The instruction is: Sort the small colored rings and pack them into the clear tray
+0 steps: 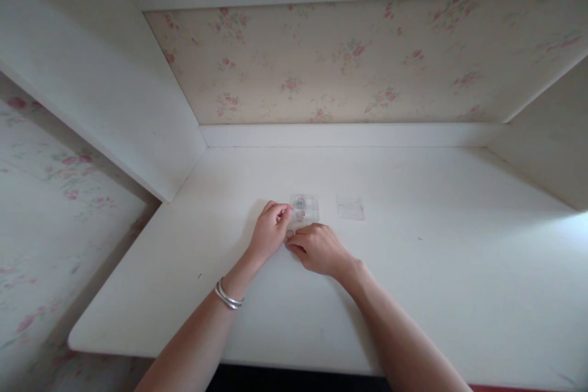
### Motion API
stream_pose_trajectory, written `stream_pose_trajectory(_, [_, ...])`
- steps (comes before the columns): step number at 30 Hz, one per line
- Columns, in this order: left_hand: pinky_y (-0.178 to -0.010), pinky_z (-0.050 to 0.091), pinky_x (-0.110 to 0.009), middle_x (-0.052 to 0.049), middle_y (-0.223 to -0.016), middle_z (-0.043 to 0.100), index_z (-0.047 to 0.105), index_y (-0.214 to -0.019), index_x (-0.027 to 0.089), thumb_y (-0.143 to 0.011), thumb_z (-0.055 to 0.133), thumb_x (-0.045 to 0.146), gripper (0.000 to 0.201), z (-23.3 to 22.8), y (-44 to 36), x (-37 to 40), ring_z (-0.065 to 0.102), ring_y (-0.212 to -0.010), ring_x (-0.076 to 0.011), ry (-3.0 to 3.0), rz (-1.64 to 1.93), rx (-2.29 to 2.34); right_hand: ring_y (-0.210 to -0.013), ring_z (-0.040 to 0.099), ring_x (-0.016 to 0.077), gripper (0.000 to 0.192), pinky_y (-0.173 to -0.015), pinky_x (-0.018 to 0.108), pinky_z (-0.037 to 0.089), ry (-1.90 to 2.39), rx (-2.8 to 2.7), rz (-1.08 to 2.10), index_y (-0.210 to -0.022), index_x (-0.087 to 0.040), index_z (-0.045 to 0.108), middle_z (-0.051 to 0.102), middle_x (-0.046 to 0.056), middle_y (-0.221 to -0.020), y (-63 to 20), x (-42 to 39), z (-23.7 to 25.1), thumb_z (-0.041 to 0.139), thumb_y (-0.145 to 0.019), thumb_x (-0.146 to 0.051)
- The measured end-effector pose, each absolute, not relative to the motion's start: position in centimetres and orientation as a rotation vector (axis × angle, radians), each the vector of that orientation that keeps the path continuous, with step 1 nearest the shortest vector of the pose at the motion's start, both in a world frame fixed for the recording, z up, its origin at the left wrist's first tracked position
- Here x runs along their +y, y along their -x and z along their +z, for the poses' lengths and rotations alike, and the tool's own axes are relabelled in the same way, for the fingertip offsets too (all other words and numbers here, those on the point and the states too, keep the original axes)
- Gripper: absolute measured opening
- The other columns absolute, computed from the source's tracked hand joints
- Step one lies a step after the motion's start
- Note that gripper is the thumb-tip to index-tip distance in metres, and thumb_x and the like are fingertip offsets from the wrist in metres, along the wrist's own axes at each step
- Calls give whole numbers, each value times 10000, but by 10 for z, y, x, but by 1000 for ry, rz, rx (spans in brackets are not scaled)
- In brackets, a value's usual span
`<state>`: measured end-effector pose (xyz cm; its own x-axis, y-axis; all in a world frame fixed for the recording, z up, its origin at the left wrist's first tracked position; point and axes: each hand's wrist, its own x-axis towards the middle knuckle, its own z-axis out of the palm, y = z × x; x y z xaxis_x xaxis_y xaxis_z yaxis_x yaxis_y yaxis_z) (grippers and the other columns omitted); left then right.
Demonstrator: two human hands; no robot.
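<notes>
Both hands pinch the near edge of a clear packet (304,209): left hand (269,234) at its left corner, right hand (318,248) just below. Hold it flat, pull gently; a second packet (350,208) lies just right.

White desk top (413,269) is set in an alcove. Far wall (349,61) is covered in cream wallpaper with pink flowers; a white ledge (344,135) runs along its foot. White side panels (114,98) are seen left and right. Bright light is cast at the right edge.
</notes>
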<state>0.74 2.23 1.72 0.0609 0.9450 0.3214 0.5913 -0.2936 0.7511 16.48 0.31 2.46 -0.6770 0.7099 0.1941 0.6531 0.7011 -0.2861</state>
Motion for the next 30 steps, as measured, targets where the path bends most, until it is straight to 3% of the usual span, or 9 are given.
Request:
stream_pose_trajectory(8, [-756,476,-272,-53,-923,588,630,-922,179,-909,413,280,239,20,0,17,563,-833,-139,-1888,1120,1535,-784,563,148,172,-744,290,357,986,-2618,288,-801,-215,662,666,7,-783,-162,4,25,501,-855,-186])
stream_pose_trajectory(13, [-759,474,-265,-50,-922,585,628,-927,179,-912,405,271,241,20,1,17,565,-844,-137,-1895,1115,1535,-816,546,167,139,-731,300,349,1070,-2578,237,-832,-215,673,650,29,-777,-163,7,24,544,-846,-266])
stream_pose_trajectory(19, [-748,468,-256,-46,-918,586,627,-920,177,-911,407,269,239,19,3,17,566,-829,-131,-1897,1118,1552,-807,524,159,157,-713,302,308,1091,-2575,258,-784,-237,677,645,2,-752,-163,7,22,541,-838,-180])
stream_pose_trajectory(30, [-725,471,-251,-39,-914,591,629,-912,188,-905,418,264,224,18,3,18,566,-812,-130,-1896,1102,1566,-786,484,174,198,-705,310,272,1154,-2424,97,-864,-208,627,627,42,-792,-167,9,30,437,-917,-222])
